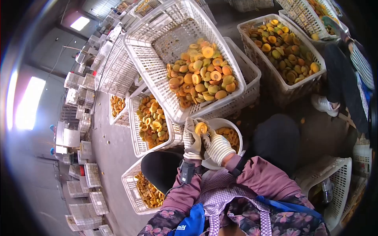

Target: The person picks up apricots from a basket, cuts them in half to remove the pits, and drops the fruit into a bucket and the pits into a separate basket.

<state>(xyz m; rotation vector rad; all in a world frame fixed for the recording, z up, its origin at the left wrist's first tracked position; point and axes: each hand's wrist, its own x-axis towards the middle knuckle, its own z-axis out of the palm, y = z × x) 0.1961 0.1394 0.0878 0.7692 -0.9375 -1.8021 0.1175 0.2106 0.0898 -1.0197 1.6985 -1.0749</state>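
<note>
Left hand (191,139) and right hand (217,147) both pinch one apricot half (201,128), just above the white tub (220,121). Tub part-filled with halves. Tilted crate (165,35) beyond holds a big heap. My read: plenty left.

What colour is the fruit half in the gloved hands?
The fruit half is orange-yellow; the head view shows it best.

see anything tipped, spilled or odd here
The big white crate sits steeply tilted against a lower crate, its halved fruit heaped in the low end near the bowl. One orange scrap lies on the floor. Left hand and right hand hold a fruit half normally.
</note>
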